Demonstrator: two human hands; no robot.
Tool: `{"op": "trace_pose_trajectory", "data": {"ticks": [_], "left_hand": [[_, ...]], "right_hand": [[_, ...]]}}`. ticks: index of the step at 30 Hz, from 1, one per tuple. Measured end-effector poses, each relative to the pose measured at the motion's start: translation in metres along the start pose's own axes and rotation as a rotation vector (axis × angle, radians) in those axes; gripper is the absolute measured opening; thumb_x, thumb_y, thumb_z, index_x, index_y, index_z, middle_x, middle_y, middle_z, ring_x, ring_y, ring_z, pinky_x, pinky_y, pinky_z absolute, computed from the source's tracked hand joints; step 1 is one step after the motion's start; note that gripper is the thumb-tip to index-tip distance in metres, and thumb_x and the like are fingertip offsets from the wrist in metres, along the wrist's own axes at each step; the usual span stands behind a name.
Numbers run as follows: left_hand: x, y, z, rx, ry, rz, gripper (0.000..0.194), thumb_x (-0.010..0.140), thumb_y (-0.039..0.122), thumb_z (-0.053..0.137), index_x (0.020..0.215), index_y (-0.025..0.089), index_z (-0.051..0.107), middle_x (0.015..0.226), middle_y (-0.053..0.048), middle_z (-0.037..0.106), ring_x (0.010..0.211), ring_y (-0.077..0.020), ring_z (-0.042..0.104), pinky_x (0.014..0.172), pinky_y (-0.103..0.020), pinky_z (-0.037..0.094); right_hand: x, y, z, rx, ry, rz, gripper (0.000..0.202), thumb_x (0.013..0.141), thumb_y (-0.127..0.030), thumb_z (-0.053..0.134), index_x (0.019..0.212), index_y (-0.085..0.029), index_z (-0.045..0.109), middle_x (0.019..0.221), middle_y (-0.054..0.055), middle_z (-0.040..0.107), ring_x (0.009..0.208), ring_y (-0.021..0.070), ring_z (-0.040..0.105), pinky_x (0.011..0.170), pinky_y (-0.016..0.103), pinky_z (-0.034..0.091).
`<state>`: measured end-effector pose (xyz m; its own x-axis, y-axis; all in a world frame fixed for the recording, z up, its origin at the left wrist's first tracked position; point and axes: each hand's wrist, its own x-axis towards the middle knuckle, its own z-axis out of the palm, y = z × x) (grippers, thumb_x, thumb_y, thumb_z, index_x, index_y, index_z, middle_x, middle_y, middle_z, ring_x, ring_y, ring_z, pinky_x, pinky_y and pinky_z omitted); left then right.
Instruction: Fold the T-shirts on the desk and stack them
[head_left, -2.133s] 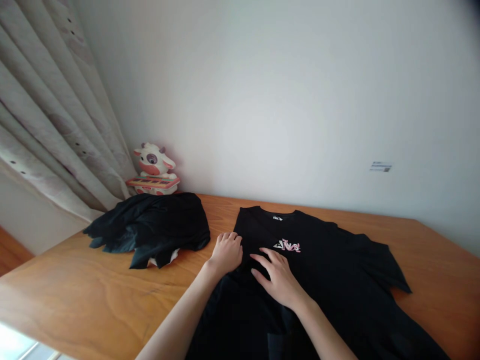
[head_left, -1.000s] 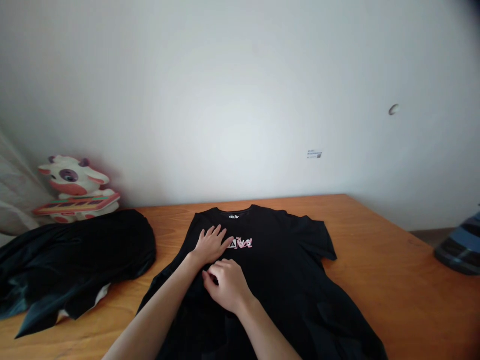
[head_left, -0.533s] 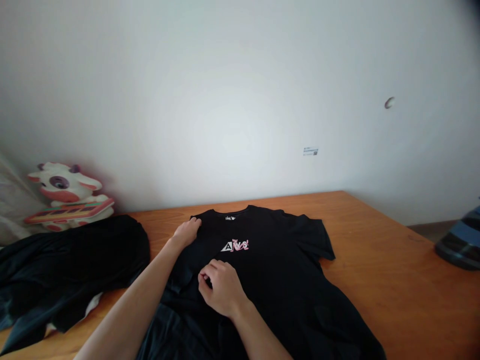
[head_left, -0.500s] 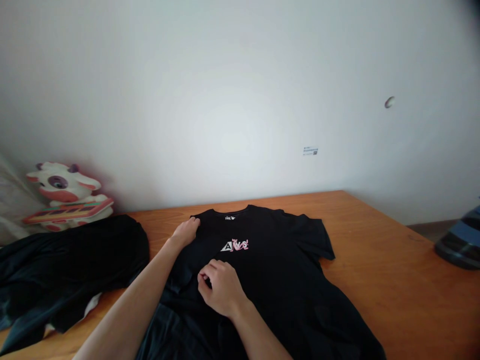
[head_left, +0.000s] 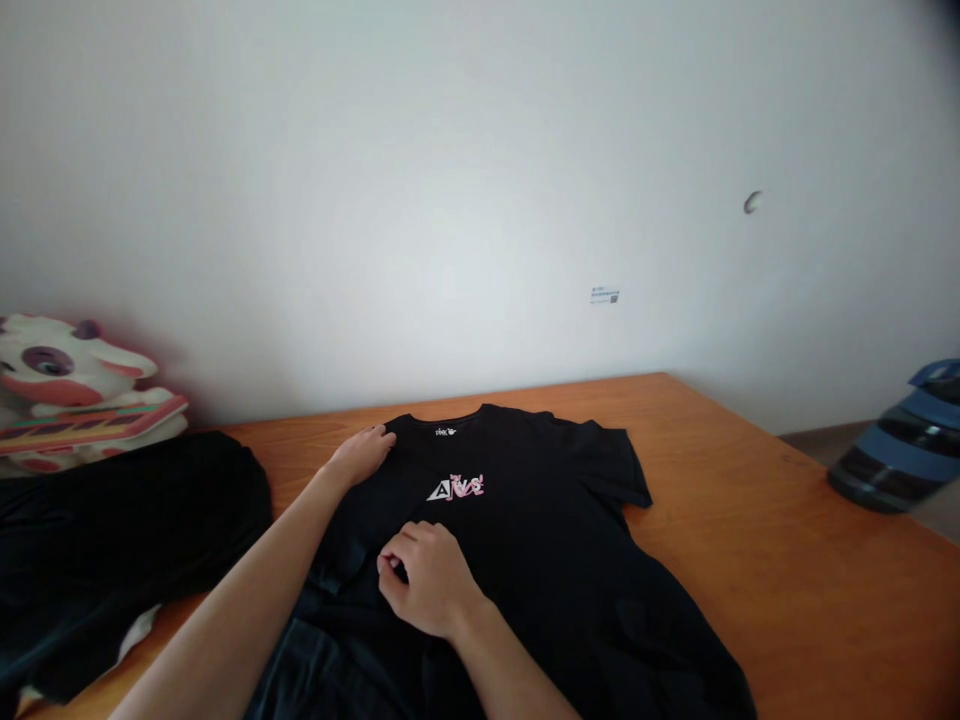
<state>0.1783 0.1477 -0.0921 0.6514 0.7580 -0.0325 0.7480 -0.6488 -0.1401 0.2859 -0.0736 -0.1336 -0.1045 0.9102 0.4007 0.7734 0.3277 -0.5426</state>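
Note:
A black T-shirt (head_left: 540, 530) with a white and pink chest print lies front side up, its collar towards the wall. My left hand (head_left: 365, 453) is closed on the shirt's left shoulder, beside the neckline. Lower down, my right hand (head_left: 427, 575) is curled with thumb and fingers pinched together on the shirt's left side, below the print. Fabric is folded and wrinkled around that pinch, and the fingertips are partly hidden. The right sleeve lies spread out on the table, while the left side is bunched under my forearms.
A pile of black clothing (head_left: 150, 540) lies on the wooden table (head_left: 750, 520) at left. Behind it stands a cow-shaped toy keyboard (head_left: 82, 395). A dark bottle with blue bands (head_left: 900, 450) stands near the right edge. The white wall (head_left: 450, 200) closes off the back.
The view has turned slightly right, so everything sits further left and more of the bottle shows. Both hands keep nearly the same places on the shirt.

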Motion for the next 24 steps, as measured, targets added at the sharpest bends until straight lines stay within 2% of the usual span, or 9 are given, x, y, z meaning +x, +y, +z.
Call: {"op": "trace_pose_trajectory", "data": {"ticks": [3, 7, 10, 13, 16, 20, 24], "left_hand": [[0.003, -0.002, 0.001, 0.008, -0.020, -0.018, 0.029, 0.100, 0.015, 0.040, 0.111, 0.020, 0.067, 0.112, -0.012, 0.068, 0.103, -0.0248, 0.069, 0.091, -0.035, 0.050], [0.001, 0.001, 0.004, 0.019, -0.008, -0.103, 0.037, 0.096, 0.006, 0.035, 0.122, 0.015, 0.061, 0.116, -0.017, 0.068, 0.104, -0.0273, 0.069, 0.090, -0.038, 0.051], [-0.006, 0.016, 0.008, 0.009, 0.051, -0.174, 0.039, 0.100, 0.014, 0.034, 0.134, 0.008, 0.053, 0.124, -0.022, 0.064, 0.113, -0.0316, 0.065, 0.095, -0.042, 0.050], [-0.020, 0.042, 0.017, -0.019, 0.119, -0.181, 0.047, 0.104, 0.029, 0.036, 0.146, 0.009, 0.042, 0.141, -0.023, 0.055, 0.126, -0.0325, 0.057, 0.102, -0.043, 0.048], [-0.042, 0.069, 0.028, -0.100, 0.098, -0.142, 0.049, 0.104, 0.036, 0.035, 0.148, 0.015, 0.044, 0.154, -0.017, 0.047, 0.140, -0.0302, 0.048, 0.112, -0.042, 0.042], [-0.073, 0.094, 0.039, -0.118, -0.010, -0.048, 0.059, 0.100, 0.035, 0.040, 0.156, 0.019, 0.038, 0.166, -0.014, 0.030, 0.155, -0.0324, 0.024, 0.122, -0.051, 0.027], [-0.090, 0.113, 0.039, -0.062, 0.063, -0.092, 0.060, 0.098, 0.032, 0.039, 0.158, 0.023, 0.038, 0.166, -0.010, 0.030, 0.155, -0.0303, 0.023, 0.124, -0.052, 0.023]], "right_hand": [[0.001, 0.001, -0.001, 0.002, -0.011, 0.003, 0.011, 0.090, -0.025, 0.061, 0.084, -0.023, 0.070, 0.086, -0.001, 0.072, 0.079, 0.0152, 0.063, 0.076, 0.029, 0.043], [0.001, 0.003, -0.001, 0.004, -0.007, 0.002, 0.011, 0.090, -0.025, 0.061, 0.083, -0.023, 0.070, 0.084, -0.001, 0.072, 0.078, 0.0150, 0.063, 0.075, 0.028, 0.042], [0.000, 0.002, 0.000, 0.010, 0.004, -0.002, 0.011, 0.090, -0.025, 0.061, 0.082, -0.024, 0.070, 0.083, -0.002, 0.072, 0.077, 0.0147, 0.063, 0.073, 0.028, 0.041], [0.001, 0.001, 0.000, 0.030, 0.032, -0.008, 0.012, 0.090, -0.025, 0.061, 0.079, -0.024, 0.067, 0.079, -0.002, 0.071, 0.074, 0.0143, 0.063, 0.070, 0.027, 0.040], [0.003, 0.000, -0.007, 0.106, 0.160, -0.008, 0.014, 0.092, -0.023, 0.057, 0.080, -0.023, 0.064, 0.071, -0.003, 0.068, 0.066, 0.0132, 0.061, 0.070, 0.027, 0.041], [0.000, 0.000, -0.018, 0.245, 0.410, 0.037, 0.017, 0.096, -0.025, 0.047, 0.085, -0.023, 0.061, 0.068, 0.000, 0.064, 0.062, 0.0139, 0.057, 0.068, 0.027, 0.044], [-0.004, 0.002, -0.021, 0.390, 0.559, 0.121, 0.017, 0.097, -0.033, 0.047, 0.094, -0.023, 0.060, 0.073, 0.002, 0.066, 0.062, 0.0142, 0.057, 0.066, 0.027, 0.048]]}}
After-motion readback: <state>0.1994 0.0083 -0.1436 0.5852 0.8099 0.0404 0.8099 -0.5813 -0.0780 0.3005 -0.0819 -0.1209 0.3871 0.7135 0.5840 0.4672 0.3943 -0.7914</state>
